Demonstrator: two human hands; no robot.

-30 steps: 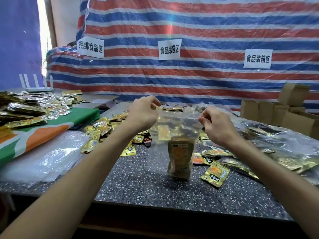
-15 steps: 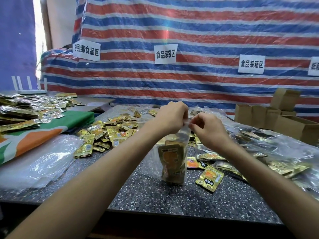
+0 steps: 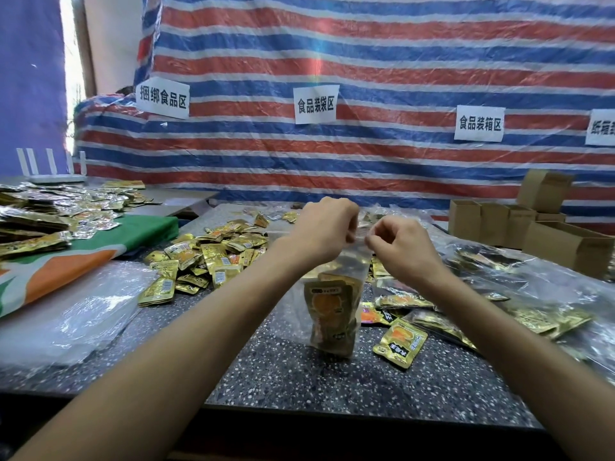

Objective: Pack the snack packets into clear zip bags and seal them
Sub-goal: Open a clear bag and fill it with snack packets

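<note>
A clear zip bag point(image 3: 349, 264) hangs upright over the speckled table point(image 3: 366, 377), with gold snack packets point(image 3: 331, 314) stacked in its bottom. My left hand point(image 3: 324, 232) and my right hand point(image 3: 401, 247) both pinch the bag's top strip, close together, fingers curled. The bag's lower end touches the table. A heap of loose gold snack packets point(image 3: 213, 254) lies to the left of the bag. One single packet point(image 3: 401, 342) lies flat just right of it.
Clear filled bags point(image 3: 532, 294) pile up on the right. Open cardboard boxes point(image 3: 565, 241) stand at the back right. A stack of empty clear bags point(image 3: 76, 311) lies front left, beside a green and orange cloth point(image 3: 83, 257) carrying more packets. A striped tarp hangs behind.
My hands have come together along the bag's top strip, from wide apart to nearly touching. The bag's mouth has narrowed and the bag hangs slimmer.
</note>
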